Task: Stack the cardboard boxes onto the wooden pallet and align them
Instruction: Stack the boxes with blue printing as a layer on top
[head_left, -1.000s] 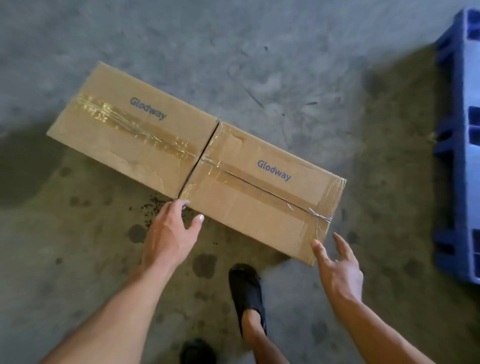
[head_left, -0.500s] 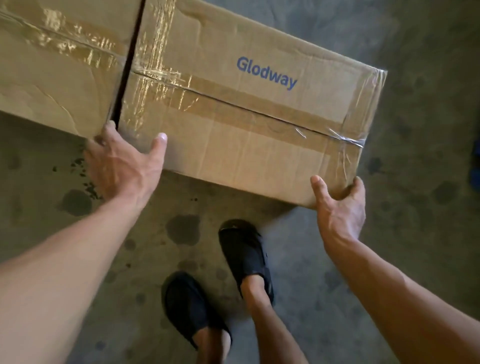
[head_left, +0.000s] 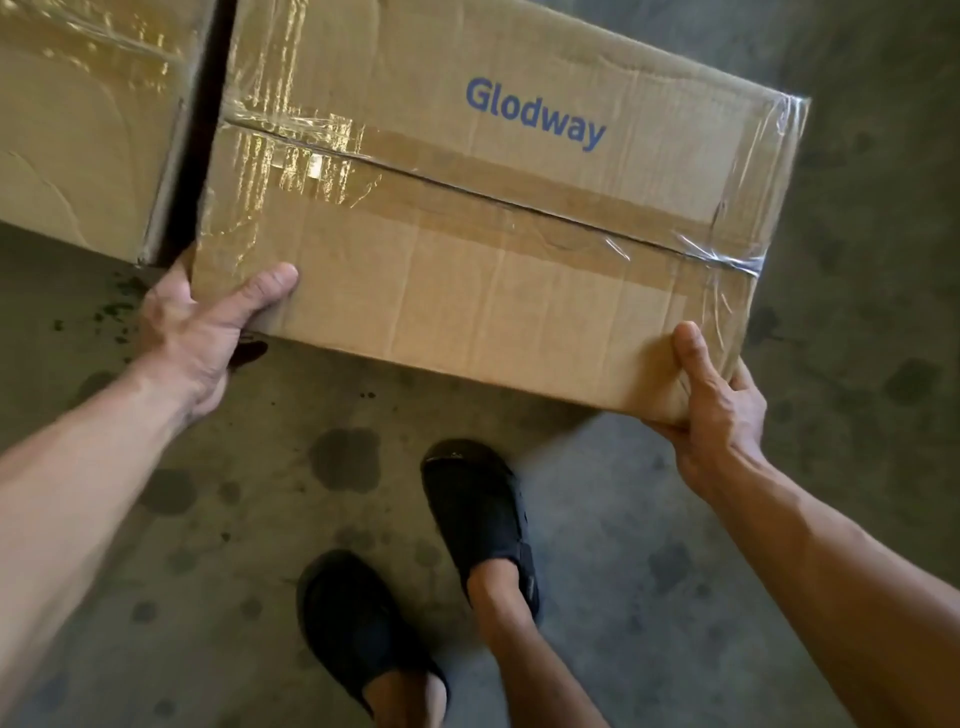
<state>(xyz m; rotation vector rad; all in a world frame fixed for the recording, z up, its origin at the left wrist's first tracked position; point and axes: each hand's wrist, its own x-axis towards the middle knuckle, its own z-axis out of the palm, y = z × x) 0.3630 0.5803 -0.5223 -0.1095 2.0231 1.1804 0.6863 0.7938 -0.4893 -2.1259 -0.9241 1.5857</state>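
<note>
A cardboard box (head_left: 493, 249), taped shut so its contents are hidden, is gripped at its near corners by the left hand (head_left: 192, 332) and the right hand (head_left: 717, 415), thumbs laid on top. "Glodway" is printed on it in blue. A second taped box (head_left: 78, 130) is seen just beside it, leftward, above a stained concrete floor (head_left: 857, 364)

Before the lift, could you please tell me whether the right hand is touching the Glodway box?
Touching: the head view shows the right hand gripping the Glodway box at its near corner.
</note>
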